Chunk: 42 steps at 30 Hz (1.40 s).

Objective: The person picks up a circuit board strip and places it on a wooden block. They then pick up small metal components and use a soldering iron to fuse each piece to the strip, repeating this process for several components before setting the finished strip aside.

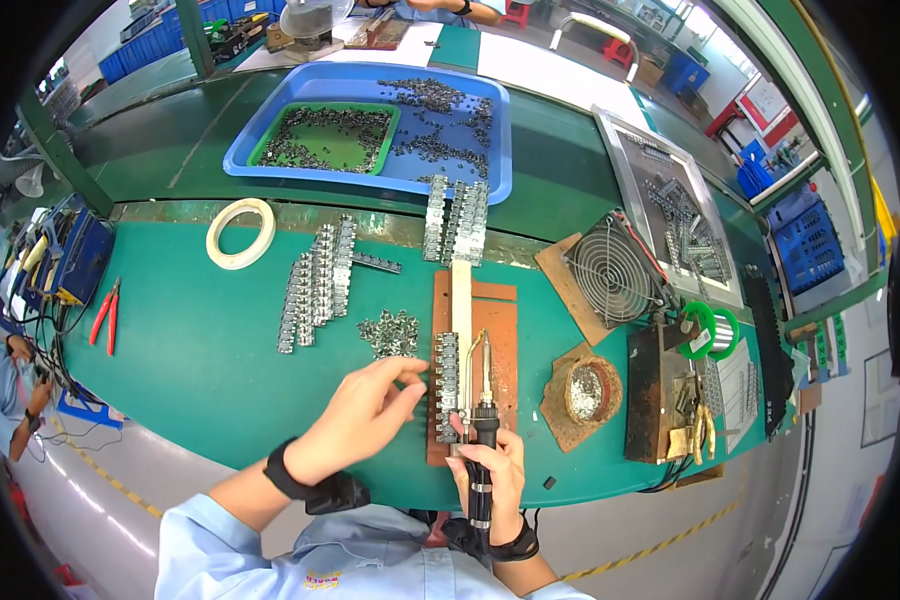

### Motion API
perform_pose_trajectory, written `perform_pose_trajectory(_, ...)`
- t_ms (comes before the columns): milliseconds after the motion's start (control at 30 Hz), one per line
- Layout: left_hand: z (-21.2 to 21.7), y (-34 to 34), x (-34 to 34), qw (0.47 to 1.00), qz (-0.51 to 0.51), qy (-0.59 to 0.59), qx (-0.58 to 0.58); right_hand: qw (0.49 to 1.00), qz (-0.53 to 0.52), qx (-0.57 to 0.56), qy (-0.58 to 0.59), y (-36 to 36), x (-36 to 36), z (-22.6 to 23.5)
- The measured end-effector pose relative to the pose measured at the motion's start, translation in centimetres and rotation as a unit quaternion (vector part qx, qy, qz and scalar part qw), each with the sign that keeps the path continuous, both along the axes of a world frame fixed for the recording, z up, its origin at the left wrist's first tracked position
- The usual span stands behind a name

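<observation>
My right hand grips a soldering iron by its black handle, tip pointing away from me, with a thin brass-coloured tube beside it. The iron lies over a reddish-brown board that carries a pale bar. Along the bar's left side stands a strip of small metal parts. My left hand is bent beside this strip, thumb and forefinger apart, with nothing visible between them. Just beyond it lies a pile of small silvery parts.
Finished-looking metal strips lie behind the pile. A blue tray of small dark parts holds a green tray. Tape roll, red pliers, fan, round tip-cleaning pot and solder spool surround the work.
</observation>
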<state>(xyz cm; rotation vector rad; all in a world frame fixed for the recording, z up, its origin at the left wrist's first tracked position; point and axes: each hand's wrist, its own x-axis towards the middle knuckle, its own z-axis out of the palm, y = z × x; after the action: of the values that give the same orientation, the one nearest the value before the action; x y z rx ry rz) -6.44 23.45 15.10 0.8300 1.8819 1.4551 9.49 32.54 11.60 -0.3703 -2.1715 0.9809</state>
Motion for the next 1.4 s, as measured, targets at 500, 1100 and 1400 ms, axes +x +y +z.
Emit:
perform_pose_trajectory(500, -1.2, 0.7, -2.9, 0.932, -0.184, -0.304, -0.067, 0.999, 0.000, 0.050, -0.019, 0.4, -0.1, 0.0)
perform_pose_trajectory(1100, -3.2, 0.2, -2.4, 0.916, -0.216, -0.337, -0.006, 0.965, -0.031, -0.228, 0.128, 1.1, 4.1, -0.4)
perform_pose_trajectory(1400, -3.3, -0.2, -2.0, 0.918, -0.218, -0.332, 0.010, 0.966, -0.069, -0.240, 0.064, 0.7, 4.0, -0.7)
